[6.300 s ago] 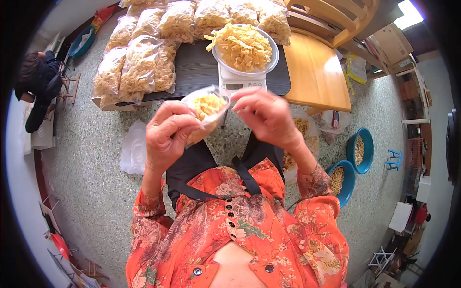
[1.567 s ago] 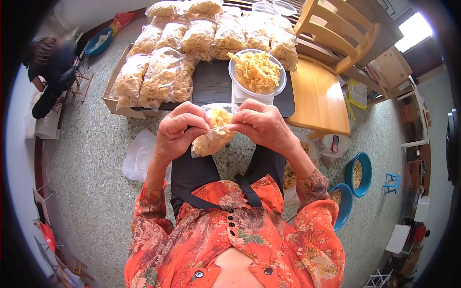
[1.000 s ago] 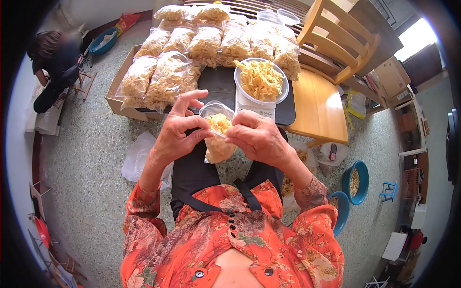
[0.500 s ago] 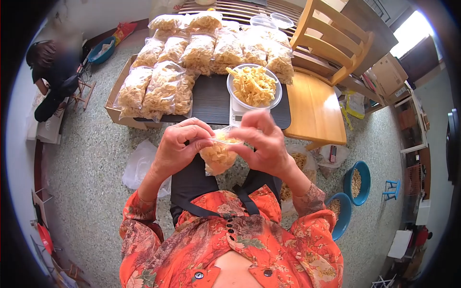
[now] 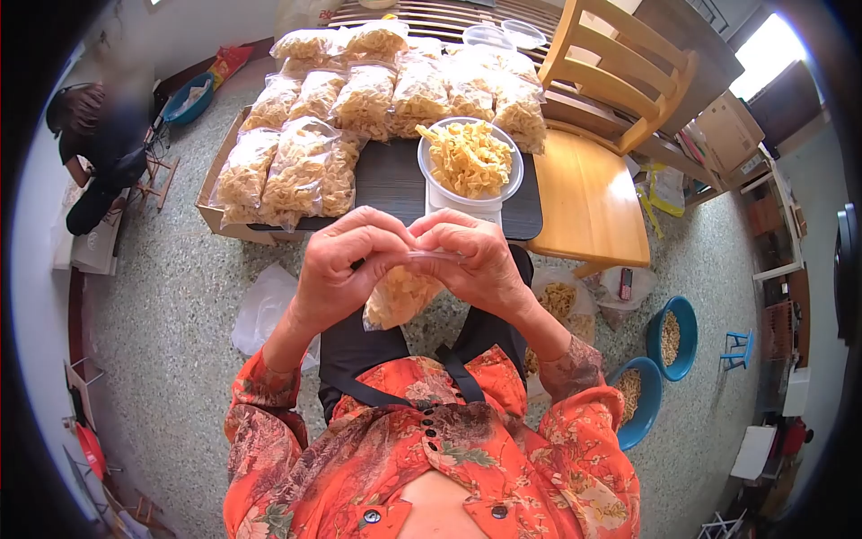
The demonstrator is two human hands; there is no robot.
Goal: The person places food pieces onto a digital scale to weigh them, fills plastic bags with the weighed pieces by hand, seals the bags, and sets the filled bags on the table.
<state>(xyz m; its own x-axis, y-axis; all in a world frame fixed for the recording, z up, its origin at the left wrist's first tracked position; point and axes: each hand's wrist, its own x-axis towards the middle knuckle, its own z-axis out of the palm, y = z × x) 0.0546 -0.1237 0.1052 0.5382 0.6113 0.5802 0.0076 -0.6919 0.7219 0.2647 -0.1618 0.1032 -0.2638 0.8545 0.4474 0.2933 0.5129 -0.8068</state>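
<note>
A clear plastic bag of pale yellow dried strips hangs between my hands, above my lap. My left hand pinches its top edge, thumb against fingers. Close beside it, my right hand pinches the same edge, so the two hands nearly meet. Just beyond them a white-rimmed plastic bowl full of yellow dried strips stands on a white scale. The scale's front is partly hidden by my hands.
Several filled bags are piled on the dark table. A wooden chair stands at its right. Blue basins and an open bag of strips sit on the floor at right. Another person sits at far left.
My right hand has come down and in from its blurred, raised position to pinch the bag's top edge beside my left hand. The bag's mouth is now drawn flat between my fingers.
</note>
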